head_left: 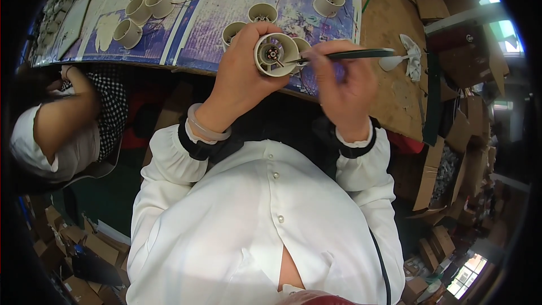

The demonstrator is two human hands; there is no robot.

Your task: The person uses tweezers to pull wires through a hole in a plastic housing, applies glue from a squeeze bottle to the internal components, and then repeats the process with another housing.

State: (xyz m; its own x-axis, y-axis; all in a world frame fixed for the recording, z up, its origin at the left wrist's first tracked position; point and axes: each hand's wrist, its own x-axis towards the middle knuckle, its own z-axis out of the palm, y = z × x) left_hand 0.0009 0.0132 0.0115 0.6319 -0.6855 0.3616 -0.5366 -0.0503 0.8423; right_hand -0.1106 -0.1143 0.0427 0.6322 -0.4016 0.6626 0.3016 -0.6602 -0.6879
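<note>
We saw left hand [244, 73] gripping pale cup [289, 51] | right hand [348, 87] pinching slim dark tool [361, 54] | other cups [326, 8] beyond fingers

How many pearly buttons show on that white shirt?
3 along the front of the shirt: the top button, the middle button just below it, the bottom button lower down. Folds may hide others.

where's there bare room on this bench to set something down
The brown board has room between the purple sheet and the white rag; a smaller patch of sheet lies between the blue stripe and the left hand. The sheet's far right is crowded with cups.
</note>
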